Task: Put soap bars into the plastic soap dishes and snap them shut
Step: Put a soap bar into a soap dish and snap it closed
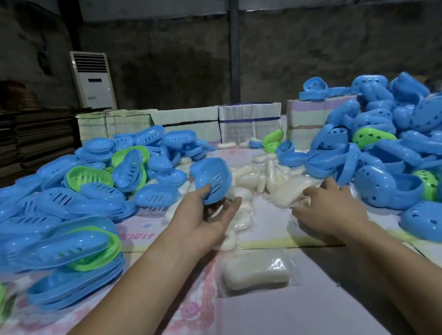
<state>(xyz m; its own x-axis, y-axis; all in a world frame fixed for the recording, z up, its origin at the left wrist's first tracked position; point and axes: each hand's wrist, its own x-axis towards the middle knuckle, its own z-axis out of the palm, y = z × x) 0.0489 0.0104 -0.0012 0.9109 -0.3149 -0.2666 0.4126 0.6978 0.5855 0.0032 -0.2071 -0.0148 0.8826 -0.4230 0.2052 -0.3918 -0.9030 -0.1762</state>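
Gripping a blue dish half (211, 178), the left hand (207, 220) lifts; the right hand (325, 209) clutches a wrapped soap bar (288, 190).

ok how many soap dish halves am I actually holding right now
1: a blue slotted dish half pinched in the left hand. The right hand rests on a wrapped soap bar, holding no dish.

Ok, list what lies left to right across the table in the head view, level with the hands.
Pile of slotted dish halves → left hand holding a blue dish half → right hand on a wrapped soap bar → pile of holed dish halves.
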